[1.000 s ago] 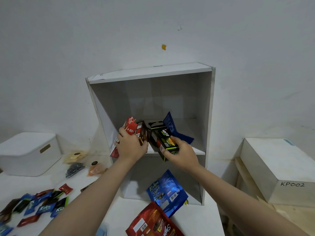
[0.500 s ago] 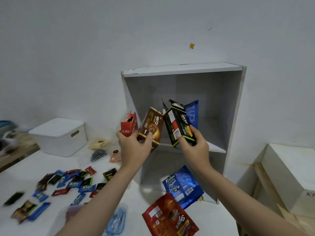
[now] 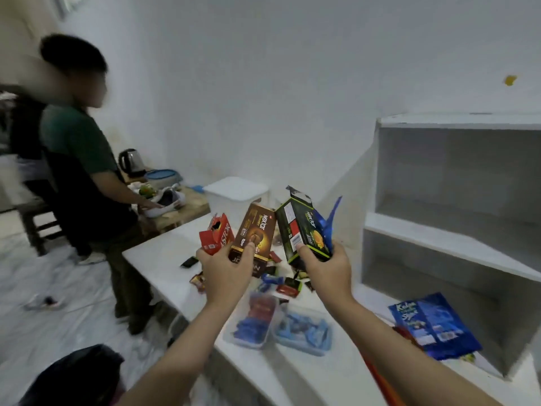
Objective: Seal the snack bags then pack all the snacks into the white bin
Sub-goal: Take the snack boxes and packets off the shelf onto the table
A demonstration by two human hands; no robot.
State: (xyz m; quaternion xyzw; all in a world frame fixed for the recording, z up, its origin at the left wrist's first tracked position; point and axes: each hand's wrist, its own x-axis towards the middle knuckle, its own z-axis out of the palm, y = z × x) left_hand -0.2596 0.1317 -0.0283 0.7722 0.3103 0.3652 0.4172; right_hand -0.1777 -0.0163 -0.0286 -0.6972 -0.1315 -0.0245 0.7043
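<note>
With the left hand (image 3: 225, 273) grasping the red and brown boxes (image 3: 254, 235) and the right hand (image 3: 328, 269) gripping the green box (image 3: 301, 230), packing had seemingly barely begun: wrapped snacks (image 3: 281, 284) littered the desk (image 3: 158, 259), and the white bin (image 3: 234, 194) stood lidded.

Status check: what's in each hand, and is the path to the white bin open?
Left hand gripping red box and brown box. Right hand gripping green box and blue bag. White bin ahead, lid on.

Single head-worn wide-angle view, close above the white table (image 3: 164, 256), facing forward-down, angled left of the white shelf unit (image 3: 456, 183).
</note>
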